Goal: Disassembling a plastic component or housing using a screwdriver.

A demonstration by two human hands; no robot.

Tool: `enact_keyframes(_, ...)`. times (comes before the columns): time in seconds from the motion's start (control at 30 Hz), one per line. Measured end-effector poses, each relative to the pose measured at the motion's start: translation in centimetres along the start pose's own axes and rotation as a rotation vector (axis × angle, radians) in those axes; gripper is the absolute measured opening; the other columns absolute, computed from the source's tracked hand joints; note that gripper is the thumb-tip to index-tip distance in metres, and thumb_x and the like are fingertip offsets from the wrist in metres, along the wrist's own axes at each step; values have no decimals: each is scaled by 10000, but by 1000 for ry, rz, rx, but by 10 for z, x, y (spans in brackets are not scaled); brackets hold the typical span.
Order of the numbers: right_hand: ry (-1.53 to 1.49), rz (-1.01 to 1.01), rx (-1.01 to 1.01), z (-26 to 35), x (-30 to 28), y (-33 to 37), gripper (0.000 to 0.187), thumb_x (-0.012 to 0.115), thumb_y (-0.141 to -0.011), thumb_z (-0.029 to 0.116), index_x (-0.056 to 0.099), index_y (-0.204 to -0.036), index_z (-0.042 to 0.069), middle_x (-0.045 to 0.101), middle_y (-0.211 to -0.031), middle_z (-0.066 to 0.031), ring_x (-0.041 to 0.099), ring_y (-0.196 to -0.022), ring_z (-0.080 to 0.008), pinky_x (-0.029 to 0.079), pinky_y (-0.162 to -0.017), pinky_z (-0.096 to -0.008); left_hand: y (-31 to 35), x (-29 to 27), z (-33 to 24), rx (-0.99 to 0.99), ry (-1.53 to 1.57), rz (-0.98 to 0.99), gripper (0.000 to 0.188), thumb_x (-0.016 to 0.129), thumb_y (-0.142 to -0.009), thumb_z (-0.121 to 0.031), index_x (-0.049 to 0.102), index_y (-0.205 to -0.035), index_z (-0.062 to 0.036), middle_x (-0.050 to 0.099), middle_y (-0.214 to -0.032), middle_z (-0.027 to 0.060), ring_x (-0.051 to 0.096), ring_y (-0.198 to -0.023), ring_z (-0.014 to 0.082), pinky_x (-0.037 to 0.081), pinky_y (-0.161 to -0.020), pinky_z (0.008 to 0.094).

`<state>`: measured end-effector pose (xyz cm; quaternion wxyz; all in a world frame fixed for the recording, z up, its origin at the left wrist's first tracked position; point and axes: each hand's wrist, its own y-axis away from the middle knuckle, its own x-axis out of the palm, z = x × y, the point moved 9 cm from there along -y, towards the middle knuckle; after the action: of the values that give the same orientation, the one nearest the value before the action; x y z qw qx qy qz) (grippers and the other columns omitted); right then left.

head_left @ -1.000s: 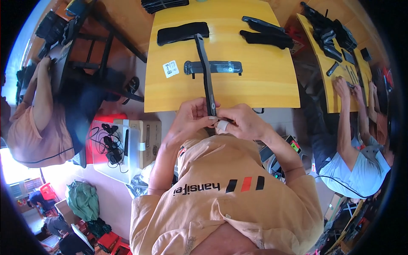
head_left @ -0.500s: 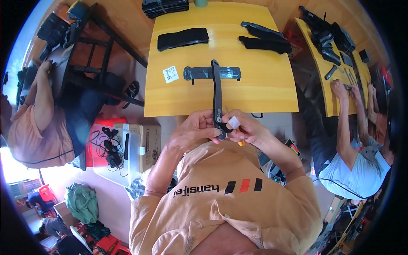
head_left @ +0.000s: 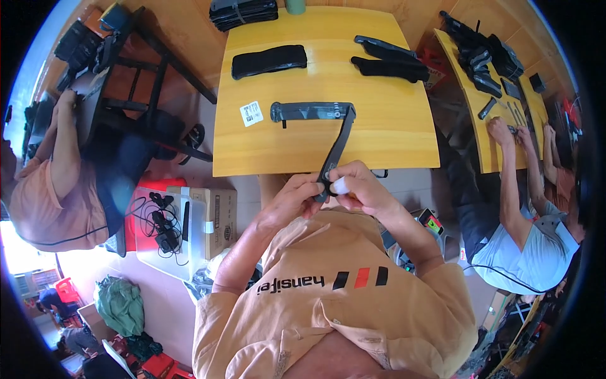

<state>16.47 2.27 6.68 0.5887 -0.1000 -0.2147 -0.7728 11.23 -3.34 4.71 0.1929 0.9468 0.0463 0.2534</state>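
Note:
In front of my chest both hands pinch the near end of a dark grey strap point(head_left: 338, 146). My left hand point(head_left: 291, 199) is closed on it from the left. My right hand point(head_left: 365, 189) has its fingers curled against the same end, with a white wrap point(head_left: 341, 186) around one of them. The strap slants up and right, its far end over the right end of a second dark grey strap point(head_left: 306, 112), which lies flat on the yellow table point(head_left: 252, 151). Left of that strap lies a white printed label point(head_left: 251, 114).
Black padded straps point(head_left: 269, 61) lie at the table's far left, more black straps point(head_left: 388, 68) at the far right. Behind stands a stack of black pieces point(head_left: 243, 15). A clear bin with cables point(head_left: 165, 234) sits lower left. Other people work at both sides.
The held strap's far end has swung right, so it leans instead of standing straight. The orange-handled tool seen in my right hand no longer shows. The view has shifted slightly.

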Motion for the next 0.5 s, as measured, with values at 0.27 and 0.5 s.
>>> enact_keyframes(0.27, -960, -265, -87, 17, -35, 33, 294, 481, -867, 341, 477, -684, 111, 373, -445, 43, 294, -327, -32, 236, -327, -176, 20, 20, -15, -100, 250, 286, 253, 478, -864, -220, 519, -741, -3, 409, -519, -6, 372, -412, 49, 269, -369, 185)
enact_keyframes(0.5, -857, -292, -817, 144, -169, 141, 294, 443, -896, 217, 369, -628, 119, 323, -494, 48, 276, -352, -37, 261, -340, -183, 94, -37, 7, -125, -41, 386, 327, 519, -847, -277, 504, -720, 25, 461, -524, 25, 414, -389, 83, 297, -354, 216)
